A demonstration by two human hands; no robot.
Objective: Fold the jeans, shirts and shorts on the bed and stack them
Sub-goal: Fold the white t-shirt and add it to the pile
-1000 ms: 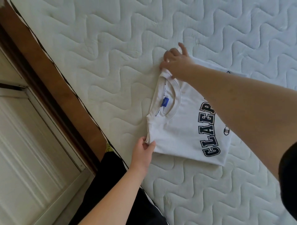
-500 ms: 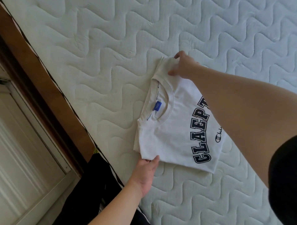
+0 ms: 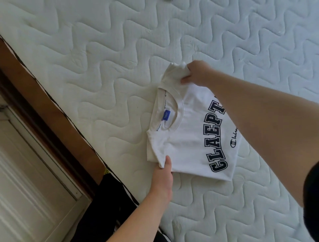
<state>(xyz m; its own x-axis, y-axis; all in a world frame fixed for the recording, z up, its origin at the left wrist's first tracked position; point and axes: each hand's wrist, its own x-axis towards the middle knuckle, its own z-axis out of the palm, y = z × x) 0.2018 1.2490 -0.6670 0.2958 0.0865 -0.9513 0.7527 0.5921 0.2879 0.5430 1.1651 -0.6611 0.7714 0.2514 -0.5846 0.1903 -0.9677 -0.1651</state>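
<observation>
A white T-shirt (image 3: 188,136) with dark block letters and a blue neck label lies folded on the quilted white mattress (image 3: 107,72). My right hand (image 3: 196,73) grips its far shoulder corner, and the cloth bunches and lifts there. My left hand (image 3: 163,179) holds the near shoulder corner, thumb on top and fingers hidden under the fold. My right forearm covers part of the lettering.
The mattress edge runs diagonally at the left, with a brown wooden bed frame (image 3: 43,110) and a pale panelled door (image 3: 25,190) beyond it. Dark fabric (image 3: 110,203) shows beside the bed at the bottom. A small dark object (image 3: 168,0) peeks in at the top edge.
My right hand went from resting on the far shoulder to gripping and raising it. My left hand slid to the near corner edge. The shirt has shifted slightly toward me.
</observation>
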